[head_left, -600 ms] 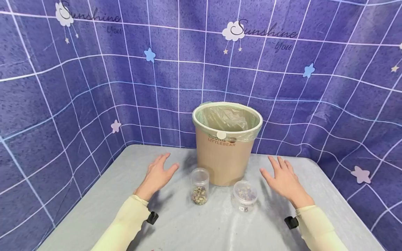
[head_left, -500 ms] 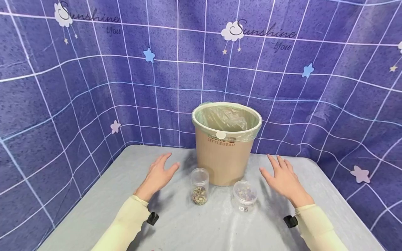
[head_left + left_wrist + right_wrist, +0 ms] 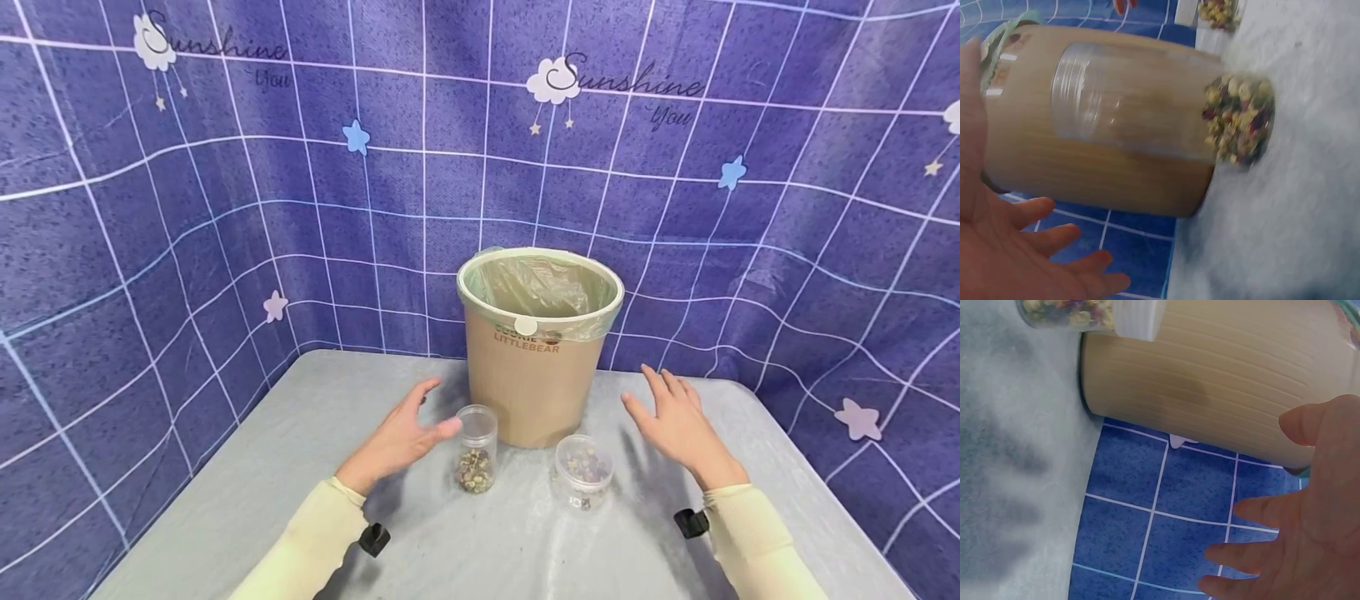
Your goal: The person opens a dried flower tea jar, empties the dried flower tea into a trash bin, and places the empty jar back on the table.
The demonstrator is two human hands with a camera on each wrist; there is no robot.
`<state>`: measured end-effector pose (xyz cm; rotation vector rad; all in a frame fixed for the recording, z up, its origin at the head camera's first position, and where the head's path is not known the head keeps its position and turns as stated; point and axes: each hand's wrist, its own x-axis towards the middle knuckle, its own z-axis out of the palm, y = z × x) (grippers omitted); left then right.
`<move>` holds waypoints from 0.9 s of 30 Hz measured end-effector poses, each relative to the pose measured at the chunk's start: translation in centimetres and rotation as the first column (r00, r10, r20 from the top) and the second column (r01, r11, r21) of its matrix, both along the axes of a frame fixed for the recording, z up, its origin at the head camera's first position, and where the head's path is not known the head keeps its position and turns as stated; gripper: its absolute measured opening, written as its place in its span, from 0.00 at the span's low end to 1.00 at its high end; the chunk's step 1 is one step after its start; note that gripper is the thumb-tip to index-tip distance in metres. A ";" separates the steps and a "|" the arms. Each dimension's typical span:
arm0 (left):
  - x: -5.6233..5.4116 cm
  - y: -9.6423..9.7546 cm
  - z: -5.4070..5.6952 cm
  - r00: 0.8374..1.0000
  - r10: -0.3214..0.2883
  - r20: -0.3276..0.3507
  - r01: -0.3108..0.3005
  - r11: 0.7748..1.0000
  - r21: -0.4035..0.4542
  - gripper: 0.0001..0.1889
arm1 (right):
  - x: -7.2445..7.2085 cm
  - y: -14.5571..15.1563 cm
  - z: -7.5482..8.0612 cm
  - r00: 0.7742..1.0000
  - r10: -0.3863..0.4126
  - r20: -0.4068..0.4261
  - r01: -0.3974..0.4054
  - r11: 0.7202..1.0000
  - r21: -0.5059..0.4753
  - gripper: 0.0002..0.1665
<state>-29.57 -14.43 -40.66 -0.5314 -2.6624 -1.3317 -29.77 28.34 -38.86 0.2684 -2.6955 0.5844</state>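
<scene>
A tall clear jar (image 3: 476, 450), its lower part filled with dried flower buds, stands upright on the table. My left hand (image 3: 401, 435) is just left of it, fingers spread and thumb tip overlapping the jar's edge in the head view. The left wrist view shows the jar (image 3: 1160, 106) beyond the open palm, fingers apart from it. A short, wide clear jar (image 3: 583, 473) with a lid, also holding dried flowers, stands further right. My right hand (image 3: 678, 429) hovers to the right of that jar with fingers extended, holding nothing.
A beige waste bin (image 3: 534, 375) lined with a pale green bag stands behind the two jars. The grey table (image 3: 480, 550) runs back to a blue-purple grid-patterned curtain (image 3: 390, 208) that closes off the back and sides.
My left hand has moved right, toward the tall jar, with its thumb reaching the jar's edge in the head view. My right hand stays almost where it was; both jars have stayed put.
</scene>
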 end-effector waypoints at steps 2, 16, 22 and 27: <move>0.2 0.5 -0.2 1.000 -0.021 0.019 0.021 1.000 -0.011 0.50 | -0.1 0.0 0.0 1.000 0.002 -0.005 -0.002 1.000 -0.007 0.45; 0.5 3.2 -2.6 0.991 -0.102 0.088 0.099 0.994 0.043 0.53 | 0.1 -0.8 0.9 0.998 -0.001 0.061 0.005 0.998 -0.058 0.47; 0.6 4.0 -3.4 0.993 -0.074 0.088 0.071 0.997 0.028 0.54 | 0.1 -1.1 0.7 0.998 0.001 0.059 0.003 0.998 -0.065 0.46; 0.4 4.6 -4.3 0.996 -0.062 0.062 0.056 0.995 0.083 0.53 | 0.2 -1.2 0.3 0.999 0.005 0.052 -0.002 0.998 -0.066 0.45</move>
